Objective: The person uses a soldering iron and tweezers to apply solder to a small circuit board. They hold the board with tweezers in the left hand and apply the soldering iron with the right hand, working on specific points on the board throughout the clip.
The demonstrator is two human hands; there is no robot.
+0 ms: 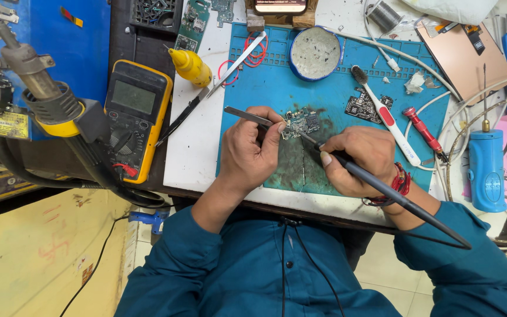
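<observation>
A small circuit board [301,121] lies on the blue work mat [330,88]. My left hand [249,151] pinches metal tweezers [246,115] whose tips rest on the board's left edge. My right hand [356,159] grips a dark soldering iron [382,188] like a pen, with its tip touching the board from the right. Both wrists rest near the mat's front edge. A red thread band sits on my right wrist.
A yellow multimeter [135,117] and hot-air gun [42,97] stand left. A yellow bottle [191,66], second tweezers [236,64], round tin [315,53], second board [365,107], white-red brush [385,114], red screwdriver [422,130], blue tool [487,170] and cables surround the mat.
</observation>
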